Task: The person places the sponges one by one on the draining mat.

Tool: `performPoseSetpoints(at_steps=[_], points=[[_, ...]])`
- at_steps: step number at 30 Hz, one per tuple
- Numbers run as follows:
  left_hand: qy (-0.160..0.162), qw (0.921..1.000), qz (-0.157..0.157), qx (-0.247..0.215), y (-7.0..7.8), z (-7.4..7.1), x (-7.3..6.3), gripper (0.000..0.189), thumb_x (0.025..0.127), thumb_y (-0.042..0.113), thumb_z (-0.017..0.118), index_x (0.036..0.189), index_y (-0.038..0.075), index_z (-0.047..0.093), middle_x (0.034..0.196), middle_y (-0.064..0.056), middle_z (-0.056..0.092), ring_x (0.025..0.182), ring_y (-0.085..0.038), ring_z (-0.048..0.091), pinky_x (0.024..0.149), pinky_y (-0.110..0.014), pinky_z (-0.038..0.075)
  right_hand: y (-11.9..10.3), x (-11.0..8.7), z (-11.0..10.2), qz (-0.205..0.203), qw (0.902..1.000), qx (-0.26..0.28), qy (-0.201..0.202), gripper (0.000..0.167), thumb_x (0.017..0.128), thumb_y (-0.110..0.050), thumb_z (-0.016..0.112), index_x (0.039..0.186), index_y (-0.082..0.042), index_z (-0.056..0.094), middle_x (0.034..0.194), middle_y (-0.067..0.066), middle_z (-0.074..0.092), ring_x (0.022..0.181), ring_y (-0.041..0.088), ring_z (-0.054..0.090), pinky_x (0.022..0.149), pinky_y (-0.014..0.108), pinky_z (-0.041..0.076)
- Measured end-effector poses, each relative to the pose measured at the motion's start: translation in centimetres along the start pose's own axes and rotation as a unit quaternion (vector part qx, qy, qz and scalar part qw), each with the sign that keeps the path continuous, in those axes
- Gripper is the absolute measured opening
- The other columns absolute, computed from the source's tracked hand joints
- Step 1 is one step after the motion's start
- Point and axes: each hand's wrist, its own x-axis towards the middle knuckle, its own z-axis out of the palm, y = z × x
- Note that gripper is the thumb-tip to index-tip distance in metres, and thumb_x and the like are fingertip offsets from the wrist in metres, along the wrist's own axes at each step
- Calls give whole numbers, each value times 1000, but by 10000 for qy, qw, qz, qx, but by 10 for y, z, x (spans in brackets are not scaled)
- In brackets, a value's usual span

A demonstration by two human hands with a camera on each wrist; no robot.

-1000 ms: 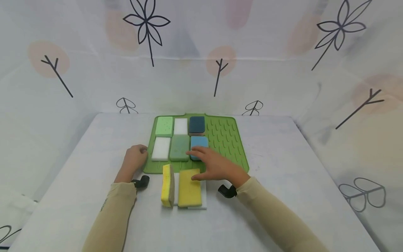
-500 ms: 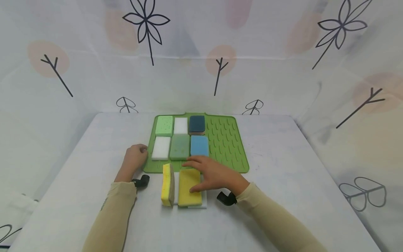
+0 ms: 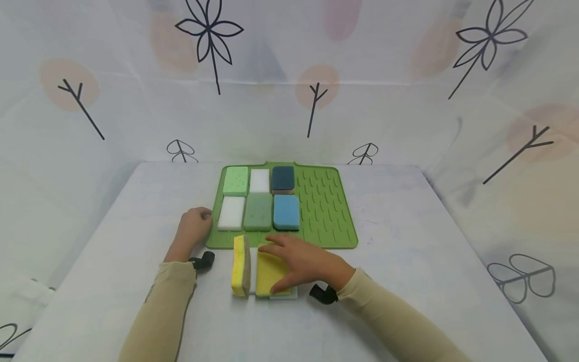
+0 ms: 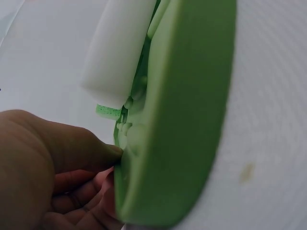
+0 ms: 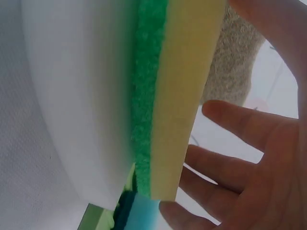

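Observation:
My left hand point(image 3: 193, 226) pinches the left edge of the green ridged mat point(image 3: 323, 206); in the left wrist view the thumb point(image 4: 96, 149) lies on its rim, fingers curled below. Over a flat yellow sponge point(image 3: 268, 275) spreads my right hand point(image 3: 312, 261), fingers apart. The right wrist view shows this sponge's green scouring layer point(image 5: 147, 96) on top of a white sponge point(image 5: 72, 96), with my fingertips close along its yellow side. Left of it, another yellow sponge point(image 3: 239, 266) with a tan rough side stands on its long edge.
Two rows of sponges lie on the mat: a light green point(image 3: 236, 181), a white point(image 3: 260, 181) and a navy one point(image 3: 283, 178) behind, a white point(image 3: 231, 213), a grey-green point(image 3: 258, 213) and a blue one point(image 3: 286, 211) in front. Flower-printed cloth hangs around the table.
My right hand has come back from over the blue sponge toward the person and now covers much of the flat yellow sponge. The left hand stays at the mat's edge.

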Motion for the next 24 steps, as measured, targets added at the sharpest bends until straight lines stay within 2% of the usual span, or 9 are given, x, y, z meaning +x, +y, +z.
performPoseSetpoints(at_steps=[10,19,24], points=[[14,10000,6,-15,-1,0,0,45,94,17,41,135,0,52,129,-22,57,115,-34,56,95,-48,48,-4,-2,6,-166,9991,-375,-44,105,67,-73,70,150,-21,35,157,13,28,144,31,30,116,44,31],[-10,10000,23,-44,-3,0,2,46,94,17,41,135,-1,52,129,-22,57,114,-34,56,94,-48,49,-5,-4,5,-9,9995,-256,-192,101,68,-68,73,150,-26,34,156,16,28,143,32,30,112,46,36],[5,10000,62,-6,-3,0,2,46,94,17,41,135,-1,52,128,-22,57,112,-33,56,93,-47,49,-4,-4,3,-47,9995,-242,-180,99,68,-67,74,149,-24,35,154,17,31,141,31,32,111,45,39]])
